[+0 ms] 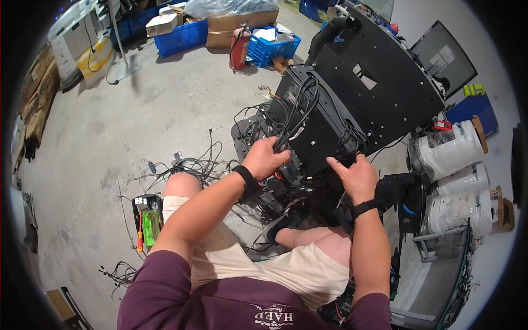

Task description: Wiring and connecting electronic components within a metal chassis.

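Note:
My left hand [267,158] is closed around a thick bundle of black cables [301,107] that loops up over the front of a black metal machine frame [379,71]. To its right, my right hand [357,176] has its thumb and fingers around the lower end of a second coiled bundle of black cables [351,137]; some of its fingers are hidden. This second bundle lies against the frame's slanted panel. Below and between my hands, the machine's inside shows dark parts and tangled wires [278,192], too shadowed to tell apart.
More loose black cables [203,165] lie on the floor by my left knee. Beside it stands a tool tray [147,217] with a screwdriver [140,236]. A fire extinguisher [239,48] and blue crates [272,48] stand beyond. Wrapped white cylinders [451,148] are at right.

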`<act>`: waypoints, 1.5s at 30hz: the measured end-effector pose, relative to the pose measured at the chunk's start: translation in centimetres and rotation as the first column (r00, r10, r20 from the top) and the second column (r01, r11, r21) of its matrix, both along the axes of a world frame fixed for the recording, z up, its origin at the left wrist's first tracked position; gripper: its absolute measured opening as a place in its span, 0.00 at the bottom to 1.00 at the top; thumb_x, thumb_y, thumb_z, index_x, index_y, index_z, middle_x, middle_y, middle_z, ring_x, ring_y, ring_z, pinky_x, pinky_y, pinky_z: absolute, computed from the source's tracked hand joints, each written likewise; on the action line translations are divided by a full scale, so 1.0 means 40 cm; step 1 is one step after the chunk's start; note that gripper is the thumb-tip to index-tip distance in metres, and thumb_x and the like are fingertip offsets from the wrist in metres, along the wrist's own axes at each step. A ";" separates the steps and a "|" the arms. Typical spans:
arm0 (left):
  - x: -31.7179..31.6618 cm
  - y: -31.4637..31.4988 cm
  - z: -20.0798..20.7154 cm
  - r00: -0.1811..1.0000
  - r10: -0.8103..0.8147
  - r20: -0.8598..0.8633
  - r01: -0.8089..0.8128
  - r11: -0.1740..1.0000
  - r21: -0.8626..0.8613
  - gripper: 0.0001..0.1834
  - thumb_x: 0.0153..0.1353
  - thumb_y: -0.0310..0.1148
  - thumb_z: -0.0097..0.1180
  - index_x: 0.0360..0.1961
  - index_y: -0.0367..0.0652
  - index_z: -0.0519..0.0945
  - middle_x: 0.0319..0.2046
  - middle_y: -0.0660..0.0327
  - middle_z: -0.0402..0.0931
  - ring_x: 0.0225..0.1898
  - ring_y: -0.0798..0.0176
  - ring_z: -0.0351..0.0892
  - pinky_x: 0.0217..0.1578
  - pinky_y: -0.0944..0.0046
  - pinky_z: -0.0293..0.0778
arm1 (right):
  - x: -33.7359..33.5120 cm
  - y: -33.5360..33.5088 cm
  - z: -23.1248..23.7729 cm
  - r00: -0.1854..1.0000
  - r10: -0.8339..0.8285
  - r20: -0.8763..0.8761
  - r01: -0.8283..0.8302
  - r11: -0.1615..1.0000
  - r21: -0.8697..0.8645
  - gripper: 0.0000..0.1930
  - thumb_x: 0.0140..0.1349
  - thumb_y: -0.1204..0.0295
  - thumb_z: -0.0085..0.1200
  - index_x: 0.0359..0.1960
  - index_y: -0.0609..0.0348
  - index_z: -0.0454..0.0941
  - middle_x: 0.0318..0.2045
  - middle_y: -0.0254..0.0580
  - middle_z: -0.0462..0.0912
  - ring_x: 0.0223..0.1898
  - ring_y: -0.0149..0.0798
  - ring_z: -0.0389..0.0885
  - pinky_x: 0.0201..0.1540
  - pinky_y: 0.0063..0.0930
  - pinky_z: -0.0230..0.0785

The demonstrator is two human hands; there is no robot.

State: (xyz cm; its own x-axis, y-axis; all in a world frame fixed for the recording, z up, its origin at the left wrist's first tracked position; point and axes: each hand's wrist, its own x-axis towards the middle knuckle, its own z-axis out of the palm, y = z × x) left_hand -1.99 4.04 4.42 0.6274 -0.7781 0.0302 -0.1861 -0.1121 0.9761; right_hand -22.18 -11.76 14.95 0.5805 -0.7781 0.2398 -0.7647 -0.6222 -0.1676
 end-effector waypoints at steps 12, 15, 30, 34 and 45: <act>-0.076 0.071 0.099 0.992 -0.097 0.085 0.099 0.995 -0.020 0.20 0.62 0.42 0.61 0.28 0.33 0.75 0.20 0.43 0.77 0.25 0.39 0.80 0.30 0.49 0.75 | -0.001 -0.037 0.045 0.995 0.039 -0.094 -0.031 0.996 0.080 0.32 0.51 0.44 0.73 0.29 0.68 0.78 0.26 0.59 0.84 0.34 0.62 0.85 0.39 0.49 0.76; -0.080 0.095 0.105 0.989 -0.097 0.116 0.105 0.992 -0.070 0.20 0.62 0.42 0.62 0.28 0.33 0.74 0.19 0.44 0.76 0.23 0.38 0.79 0.28 0.47 0.74 | -0.017 -0.048 0.054 0.993 0.067 -0.100 -0.058 0.994 0.088 0.31 0.51 0.47 0.74 0.29 0.68 0.78 0.25 0.60 0.84 0.34 0.62 0.85 0.38 0.48 0.76; -0.030 0.147 0.092 0.966 -0.084 0.246 0.075 0.996 0.047 0.19 0.58 0.45 0.63 0.31 0.37 0.78 0.22 0.48 0.81 0.28 0.40 0.83 0.32 0.45 0.78 | -0.037 -0.044 0.013 0.991 0.103 0.087 -0.118 0.976 0.185 0.23 0.55 0.57 0.75 0.38 0.66 0.84 0.27 0.46 0.87 0.29 0.39 0.83 0.35 0.35 0.73; 0.078 0.153 0.090 0.903 0.068 0.425 -0.138 0.981 0.135 0.16 0.58 0.41 0.63 0.38 0.38 0.81 0.23 0.48 0.81 0.27 0.45 0.83 0.30 0.51 0.76 | -0.044 -0.031 0.008 0.999 -0.007 0.044 -0.001 0.982 0.187 0.19 0.56 0.60 0.75 0.36 0.65 0.85 0.22 0.37 0.83 0.25 0.27 0.75 0.30 0.30 0.67; 0.568 0.003 0.199 0.769 0.361 0.527 -0.178 0.913 -0.366 0.13 0.64 0.32 0.63 0.48 0.39 0.84 0.37 0.56 0.88 0.37 0.63 0.86 0.41 0.64 0.78 | -0.097 -0.072 -0.013 0.908 0.090 0.410 -0.218 0.936 0.278 0.21 0.57 0.61 0.72 0.44 0.65 0.84 0.17 0.31 0.71 0.22 0.25 0.67 0.28 0.25 0.62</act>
